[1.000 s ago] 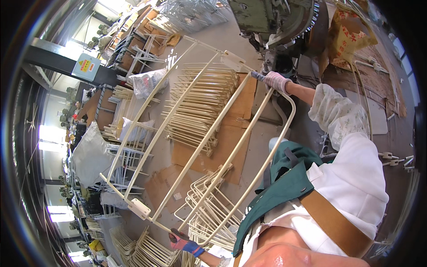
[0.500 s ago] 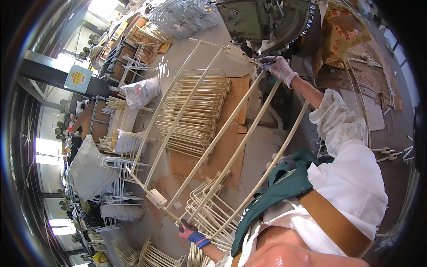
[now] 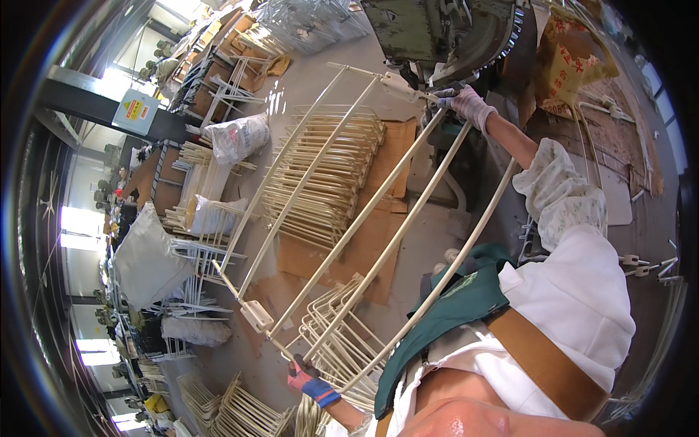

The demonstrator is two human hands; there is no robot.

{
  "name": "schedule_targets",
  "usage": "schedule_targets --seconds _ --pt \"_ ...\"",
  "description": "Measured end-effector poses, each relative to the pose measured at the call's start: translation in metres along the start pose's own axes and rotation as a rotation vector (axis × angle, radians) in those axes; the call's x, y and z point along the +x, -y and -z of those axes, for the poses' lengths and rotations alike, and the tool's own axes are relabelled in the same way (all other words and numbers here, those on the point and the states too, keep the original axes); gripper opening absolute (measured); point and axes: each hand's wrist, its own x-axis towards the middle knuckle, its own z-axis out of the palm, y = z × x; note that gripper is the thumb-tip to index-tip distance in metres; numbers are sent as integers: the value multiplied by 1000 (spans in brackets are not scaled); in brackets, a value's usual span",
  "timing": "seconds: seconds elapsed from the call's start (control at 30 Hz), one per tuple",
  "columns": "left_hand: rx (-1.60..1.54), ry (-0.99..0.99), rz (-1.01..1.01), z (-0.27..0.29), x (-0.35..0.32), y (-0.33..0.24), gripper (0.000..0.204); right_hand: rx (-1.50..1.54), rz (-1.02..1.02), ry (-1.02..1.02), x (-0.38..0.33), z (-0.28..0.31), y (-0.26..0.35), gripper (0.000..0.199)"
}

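Note:
A large cream tubular metal frame (image 3: 370, 207) with several long parallel bars spans the middle of the view, held up in front of me. My right hand (image 3: 466, 104), in a striped knit glove, is closed round its far upper corner, beside a white block-like fitting (image 3: 400, 86). At the near lower corner, my left hand (image 3: 309, 380), in a pink and blue glove, grips the end of the frame close to another white fitting (image 3: 256, 316). Part of the nearest bar passes in front of my green apron (image 3: 451, 313).
Beyond the frame, a stack of cream bent-tube frames (image 3: 320, 175) lies on flattened cardboard (image 3: 375, 273). More bent tubes (image 3: 331, 320) stand near my left hand. A green machine (image 3: 408, 33) is at the top, beside a torn yellow sack (image 3: 564, 73). White sacks (image 3: 237, 138) line the left.
The view has shifted slightly, so the surroundings appear a little to the right at the top. Both hands keep their grip on the frame, which has barely moved relative to me.

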Motion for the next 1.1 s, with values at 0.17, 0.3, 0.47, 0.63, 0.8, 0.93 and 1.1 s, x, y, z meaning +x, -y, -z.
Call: schedule_targets --seconds 0.17,0.3,0.47,0.63,0.8,0.93,1.1 --pt "-76 -37 -89 3 14 15 15 16 243 -20 35 3 -47 18" --pt "-48 -43 -72 16 21 13 15 88 220 76 36 -4 -48 21" --pt "-54 -42 -55 28 11 11 13 154 303 142 39 -11 -56 23" --pt "-25 -1 -44 16 -6 -2 13 -320 450 52 80 2 -87 22" --pt "-8 55 -9 17 -3 3 14 -501 495 57 77 3 -72 24" --pt "28 16 -21 24 6 17 16 -136 178 159 22 2 -47 24" --pt "0 -19 -33 22 15 19 15 -179 288 61 18 11 -51 25"
